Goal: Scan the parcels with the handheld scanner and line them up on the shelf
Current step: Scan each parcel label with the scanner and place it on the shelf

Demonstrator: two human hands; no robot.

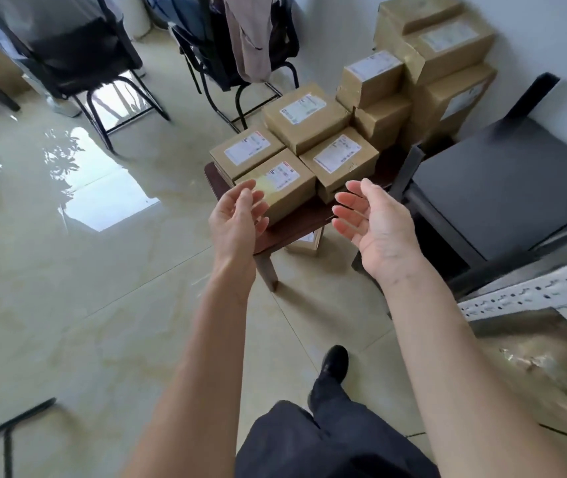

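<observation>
Both arms are reaching forward at the centre of the frame, and neither hand is holding anything. The left hand [239, 215] is hanging with its fingers loosely curled, just in front of the nearest cardboard parcel [276, 188]; whether the fingertips are touching it cannot be told. The right hand [373, 224] is turning its palm inward, fingers relaxed and spread, a little apart from the same parcel. That parcel is sitting at the front edge of a low dark wooden table [292, 225] in the middle of the frame, with three more labelled parcels [306, 115] packed close behind it, white labels facing up. A taller stack of cardboard boxes [440, 63] is standing against the white wall at upper right. A dark grey chair seat [502, 181] is lying at right, and a perforated metal shelf rail [530, 294] is crossing the lower right. Two black chairs [78, 63] are standing at upper left on the glossy tiled floor [68, 270]. No handheld scanner is showing in this view.
</observation>
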